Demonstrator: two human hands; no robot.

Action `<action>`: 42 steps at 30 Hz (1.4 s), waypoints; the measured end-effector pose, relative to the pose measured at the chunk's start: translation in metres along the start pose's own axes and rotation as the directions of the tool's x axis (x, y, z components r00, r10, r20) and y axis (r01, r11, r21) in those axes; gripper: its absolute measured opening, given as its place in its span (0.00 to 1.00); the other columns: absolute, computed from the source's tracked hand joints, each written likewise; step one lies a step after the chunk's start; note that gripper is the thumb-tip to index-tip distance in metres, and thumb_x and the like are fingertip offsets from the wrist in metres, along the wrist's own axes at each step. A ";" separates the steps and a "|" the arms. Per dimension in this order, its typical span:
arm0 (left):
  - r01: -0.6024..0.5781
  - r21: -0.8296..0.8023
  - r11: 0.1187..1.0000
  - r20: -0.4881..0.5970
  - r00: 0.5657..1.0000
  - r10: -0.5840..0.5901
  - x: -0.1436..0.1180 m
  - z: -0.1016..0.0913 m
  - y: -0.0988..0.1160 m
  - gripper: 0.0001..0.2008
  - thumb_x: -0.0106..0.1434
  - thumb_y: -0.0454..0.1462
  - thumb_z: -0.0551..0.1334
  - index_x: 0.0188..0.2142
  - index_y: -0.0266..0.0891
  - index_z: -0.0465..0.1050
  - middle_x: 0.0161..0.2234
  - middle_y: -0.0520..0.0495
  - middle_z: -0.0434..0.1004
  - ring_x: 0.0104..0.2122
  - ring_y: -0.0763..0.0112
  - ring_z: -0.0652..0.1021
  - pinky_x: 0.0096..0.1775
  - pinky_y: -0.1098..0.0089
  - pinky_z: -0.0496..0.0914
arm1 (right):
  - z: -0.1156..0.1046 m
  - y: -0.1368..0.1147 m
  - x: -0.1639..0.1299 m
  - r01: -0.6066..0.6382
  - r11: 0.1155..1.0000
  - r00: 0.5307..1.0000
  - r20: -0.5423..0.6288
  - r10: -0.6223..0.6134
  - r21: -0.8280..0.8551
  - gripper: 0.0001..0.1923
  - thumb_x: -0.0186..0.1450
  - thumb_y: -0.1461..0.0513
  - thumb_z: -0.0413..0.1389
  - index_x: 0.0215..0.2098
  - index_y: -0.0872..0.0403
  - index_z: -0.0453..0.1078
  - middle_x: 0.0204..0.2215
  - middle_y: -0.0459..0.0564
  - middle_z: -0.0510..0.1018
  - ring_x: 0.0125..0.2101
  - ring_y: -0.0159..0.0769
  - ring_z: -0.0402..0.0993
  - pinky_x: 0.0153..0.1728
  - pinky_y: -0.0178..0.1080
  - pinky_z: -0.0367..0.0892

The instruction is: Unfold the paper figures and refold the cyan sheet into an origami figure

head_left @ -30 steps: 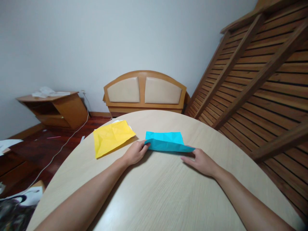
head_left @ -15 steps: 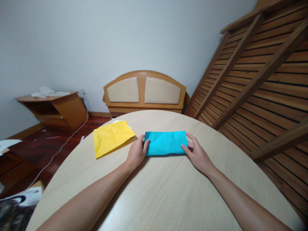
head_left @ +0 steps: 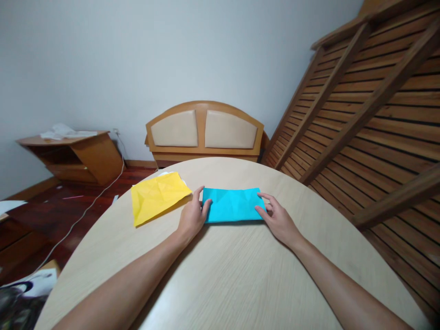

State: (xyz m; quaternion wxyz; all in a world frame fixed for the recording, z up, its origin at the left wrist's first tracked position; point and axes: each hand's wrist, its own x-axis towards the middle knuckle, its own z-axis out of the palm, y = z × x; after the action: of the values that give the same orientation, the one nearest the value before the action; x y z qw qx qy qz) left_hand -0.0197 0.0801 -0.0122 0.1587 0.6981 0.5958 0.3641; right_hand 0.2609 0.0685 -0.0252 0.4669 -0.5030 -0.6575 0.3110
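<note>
A creased sheet of blue paper, folded into a long rectangle, lies across the middle of the table between my hands. My left hand grips its left end, thumb on top and the other fingers at or behind the edge. At the right end, my right hand has its thumb and index finger on the paper's face, with the other fingers curled. Left of my left hand rests a creased yellow paper, with something white showing from under its far edge.
The round wooden table fills the foreground. Beyond it stands a padded headboard against the wall. A slatted wooden panel leans at the right. On the left are a low cabinet and a white cable across the floor.
My right index finger has come from behind the blue paper's edge onto its upper right corner. The whole view has shifted slightly; the yellow paper stays where it lay.
</note>
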 end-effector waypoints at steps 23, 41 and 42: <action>-0.191 -0.617 0.763 -0.209 0.975 0.075 -0.004 -0.003 0.019 0.26 0.59 0.47 0.68 0.52 0.39 0.64 0.40 0.43 0.82 0.37 0.64 0.82 0.37 0.68 0.75 | -0.001 -0.036 -0.002 0.195 0.964 0.927 -0.356 -0.121 0.180 0.33 0.57 0.51 0.68 0.56 0.50 0.63 0.38 0.53 0.83 0.36 0.42 0.80 0.41 0.45 0.77; 0.098 -0.752 0.652 0.119 0.993 -0.012 0.000 0.011 0.001 0.23 0.58 0.42 0.68 0.49 0.38 0.63 0.40 0.43 0.82 0.38 0.63 0.82 0.38 0.66 0.75 | 0.002 -0.003 0.001 -0.136 0.953 0.983 -0.082 0.164 0.272 0.35 0.54 0.47 0.69 0.55 0.48 0.64 0.43 0.56 0.83 0.43 0.52 0.82 0.45 0.56 0.77; 0.098 -0.735 0.671 0.107 0.994 -0.028 0.000 0.012 0.000 0.23 0.58 0.41 0.67 0.50 0.38 0.63 0.40 0.43 0.82 0.38 0.63 0.82 0.38 0.65 0.76 | 0.003 -0.002 0.001 -0.147 0.954 0.983 -0.072 0.171 0.263 0.38 0.54 0.48 0.69 0.57 0.48 0.62 0.42 0.56 0.83 0.42 0.52 0.82 0.44 0.56 0.78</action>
State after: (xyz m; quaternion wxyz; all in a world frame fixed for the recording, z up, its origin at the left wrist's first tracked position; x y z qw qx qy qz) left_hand -0.0116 0.0831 -0.0206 0.4653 0.5682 0.4140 0.5378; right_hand 0.2577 0.0686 -0.0241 0.5318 -0.5037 -0.5466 0.4058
